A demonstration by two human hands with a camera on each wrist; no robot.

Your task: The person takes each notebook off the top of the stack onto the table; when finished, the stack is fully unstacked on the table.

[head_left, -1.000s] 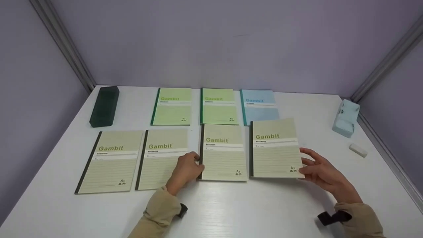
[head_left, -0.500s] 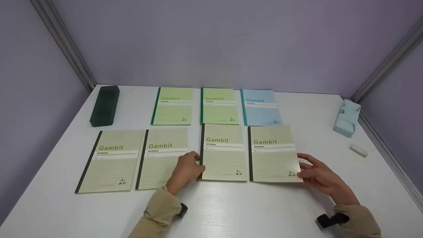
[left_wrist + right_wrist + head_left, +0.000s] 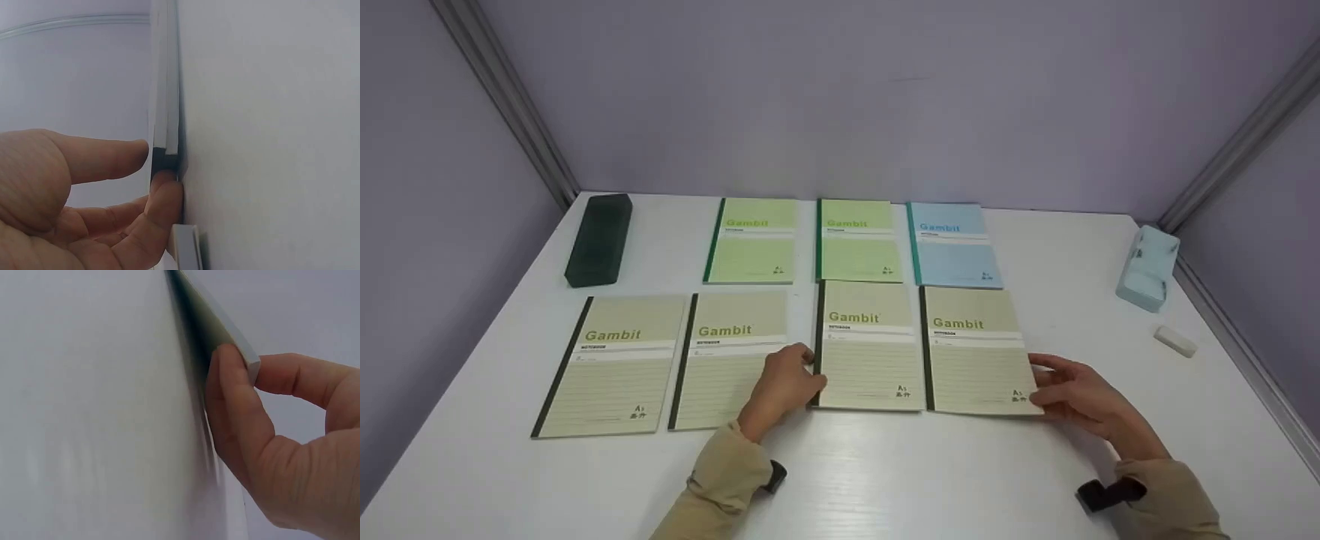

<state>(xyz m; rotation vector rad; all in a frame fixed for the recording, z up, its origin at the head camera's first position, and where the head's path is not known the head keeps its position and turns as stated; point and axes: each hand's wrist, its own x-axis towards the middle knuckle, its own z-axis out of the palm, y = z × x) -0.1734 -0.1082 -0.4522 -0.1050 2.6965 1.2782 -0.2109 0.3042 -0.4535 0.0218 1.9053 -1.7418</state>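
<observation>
Four-cornered beige "Gambit" notebooks lie across the front of the table. My left hand (image 3: pixel 784 382) is at the dark spine of the third beige notebook (image 3: pixel 870 352) from the left, thumb on its cover edge and curled fingers against the spine. In the left wrist view that notebook's end (image 3: pixel 164 107) shows a layered edge. My right hand (image 3: pixel 1080 397) pinches the lower right edge of the rightmost beige notebook (image 3: pixel 975 360), thumb above and fingers beneath. The right wrist view shows this notebook (image 3: pixel 239 343) tilted, its held edge raised off the table.
Two more beige notebooks, the outer one (image 3: pixel 611 375) and the inner one (image 3: pixel 727 322), lie to the left. Behind are two green notebooks (image 3: pixel 754 255) and a blue notebook (image 3: pixel 956 259). A dark case (image 3: pixel 600 240), a light-blue box (image 3: pixel 1147 266) and a white eraser-like block (image 3: pixel 1174 340) stand at the sides.
My right hand has brought the rightmost beige notebook down and slightly left, uncovering more of the blue notebook. The left hand has stayed at the third beige notebook.
</observation>
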